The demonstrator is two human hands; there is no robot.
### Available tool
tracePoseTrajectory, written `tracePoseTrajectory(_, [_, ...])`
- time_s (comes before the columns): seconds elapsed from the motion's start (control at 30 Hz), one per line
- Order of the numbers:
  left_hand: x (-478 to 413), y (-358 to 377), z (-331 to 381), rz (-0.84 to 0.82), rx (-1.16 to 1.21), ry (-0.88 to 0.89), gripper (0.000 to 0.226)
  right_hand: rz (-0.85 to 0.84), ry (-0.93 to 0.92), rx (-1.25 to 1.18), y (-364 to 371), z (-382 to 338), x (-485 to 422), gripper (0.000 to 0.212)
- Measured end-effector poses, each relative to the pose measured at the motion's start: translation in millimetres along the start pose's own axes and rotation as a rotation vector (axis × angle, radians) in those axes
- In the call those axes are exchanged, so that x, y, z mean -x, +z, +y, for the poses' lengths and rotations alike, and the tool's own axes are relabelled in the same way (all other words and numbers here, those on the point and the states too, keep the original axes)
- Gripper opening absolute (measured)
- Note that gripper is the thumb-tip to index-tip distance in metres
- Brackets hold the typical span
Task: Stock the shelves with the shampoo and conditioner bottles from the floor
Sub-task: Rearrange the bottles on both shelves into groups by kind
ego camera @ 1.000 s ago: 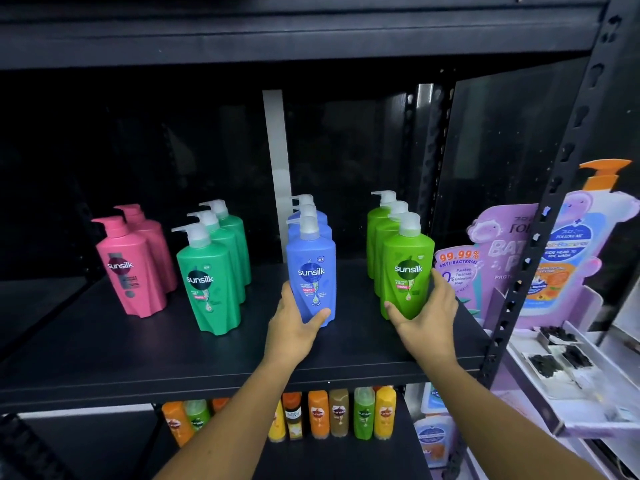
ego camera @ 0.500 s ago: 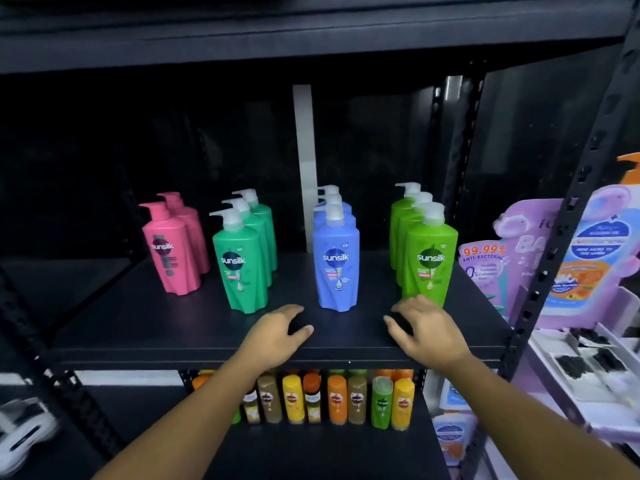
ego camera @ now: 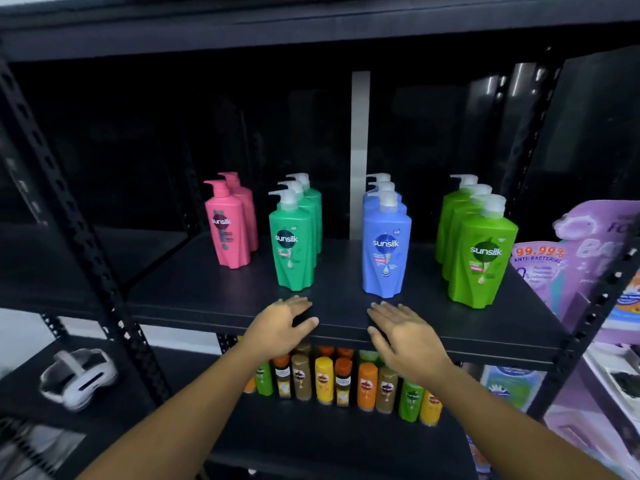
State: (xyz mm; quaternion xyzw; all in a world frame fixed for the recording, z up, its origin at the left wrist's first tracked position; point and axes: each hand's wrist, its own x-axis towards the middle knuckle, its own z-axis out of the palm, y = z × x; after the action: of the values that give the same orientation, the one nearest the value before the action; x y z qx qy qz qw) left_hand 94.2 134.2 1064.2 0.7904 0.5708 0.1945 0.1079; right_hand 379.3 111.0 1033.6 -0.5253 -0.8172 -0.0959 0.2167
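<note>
- At the far left, a white device lay on a lower black shelf.
- Two pink bottles stood upright, one behind the other, on the middle shelf, leftmost of four rows.
- Just to their right stood three teal bottles in single file, pump heads white.
- Your left hand was over the shelf's front edge, in front of the teal row, fingers straight and spread, holding nothing.
- Below, between your forearms, small bottles in orange, yellow, brown and green lined the lower shelf.
- Three blue bottles stood in file right of centre, apart from the teal row.
- Your right hand was in front of the blue row, fingers extended, empty; whether either palm touched the shelf, I cannot tell.
- Four lime bottles formed the rightmost row, near the shelf's right end.
- A purple display card stood beyond the right post.
</note>
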Motion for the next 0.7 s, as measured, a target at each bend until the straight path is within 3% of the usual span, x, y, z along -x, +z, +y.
tracePoseTrajectory(0.37, [29.9,-11.4,-36.9,0.063,0.073,0.014,0.052,-0.123,-0.028,-0.049,2.6,-69.4,-5.7,0.066])
tracePoseTrajectory(0.7, [75.3,-6.8,-64.4,0.091,0.15,0.13,0.049,-0.133,0.002,-0.153,3.8,-131.3,8.9,0.058])
